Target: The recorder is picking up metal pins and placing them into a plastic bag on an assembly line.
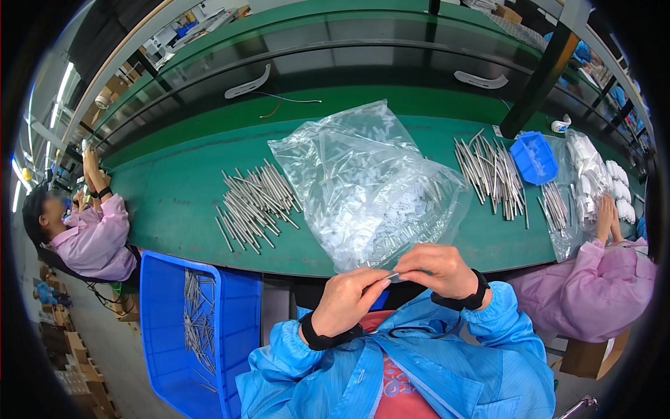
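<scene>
My left hand [343, 302] and my right hand [441, 272] meet at the table's near edge. Both are closed, thumbs and fingers pinching a small grey metallic piece [393, 277] between them. The fingers cover most of it, so its full shape cannot be made out. Just beyond my hands lies a large clear plastic bag [349, 157] with many small clear-white plastic parts [391, 209] in it. A pile of thin metal rods [258, 202] is to the left of the bag, and another pile of metal rods [492, 171] to its right.
A deep blue bin [237, 314] with loose metal rods stands below the table at my left. Farther right on the green table [174, 174] are a small blue tray [534, 158] and white bundled parts [590, 164]. Co-workers in pink [98, 234] sit on both sides.
</scene>
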A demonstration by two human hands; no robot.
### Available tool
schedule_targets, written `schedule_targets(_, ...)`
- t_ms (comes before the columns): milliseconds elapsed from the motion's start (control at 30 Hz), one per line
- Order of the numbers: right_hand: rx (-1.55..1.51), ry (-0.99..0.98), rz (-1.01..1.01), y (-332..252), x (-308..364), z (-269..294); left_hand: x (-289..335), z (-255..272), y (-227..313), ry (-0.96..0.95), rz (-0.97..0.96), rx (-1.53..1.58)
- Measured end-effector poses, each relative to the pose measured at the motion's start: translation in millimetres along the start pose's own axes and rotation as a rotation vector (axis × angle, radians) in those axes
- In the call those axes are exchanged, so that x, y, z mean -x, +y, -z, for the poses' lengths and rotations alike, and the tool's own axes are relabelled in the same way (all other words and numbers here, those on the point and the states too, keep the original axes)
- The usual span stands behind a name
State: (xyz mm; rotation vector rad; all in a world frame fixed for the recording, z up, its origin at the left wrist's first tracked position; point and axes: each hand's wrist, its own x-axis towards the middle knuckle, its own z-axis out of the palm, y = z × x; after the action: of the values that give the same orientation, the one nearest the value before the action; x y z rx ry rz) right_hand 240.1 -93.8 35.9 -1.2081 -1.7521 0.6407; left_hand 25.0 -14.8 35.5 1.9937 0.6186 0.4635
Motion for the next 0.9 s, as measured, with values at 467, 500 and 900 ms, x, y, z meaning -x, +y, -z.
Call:
schedule_targets(467,0.027,-0.012,0.091,5,3,-10,2,-1,-4,-0.040,-0.006,-0.023)
schedule_targets(500,0.026,-0.011,0.091,6,3,-12,2,-1,-5,-0.039,-0.021,-0.035)
schedule_targets(900,-0.162,0.259,-0.358,-6,8,-16,-3,-4,-18,0.043,0.208,0.977)
